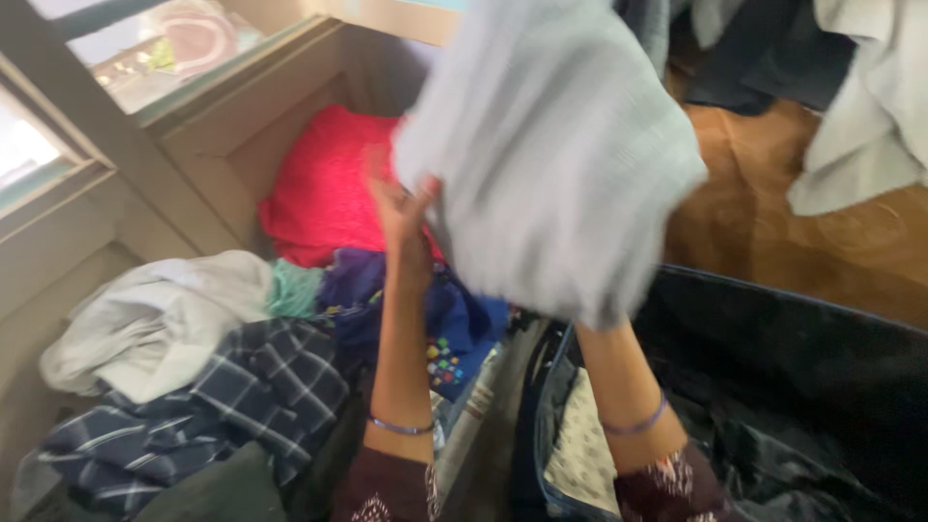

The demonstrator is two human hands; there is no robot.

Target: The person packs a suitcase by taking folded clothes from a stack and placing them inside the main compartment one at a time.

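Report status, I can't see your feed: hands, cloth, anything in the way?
Left hand raised, touching the grey cloth. Right hand hidden behind it, grip unclear. Red garment and plaid shirt piled beneath; open dark suitcase at right.

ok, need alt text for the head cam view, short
Two bare hands lift a blurred pale grey knitted cloth: the left hand touches its edge, and the right hand is hidden behind it. Below lie a bright red fabric, a navy plaid shirt, a white crumpled garment and an open dark suitcase.
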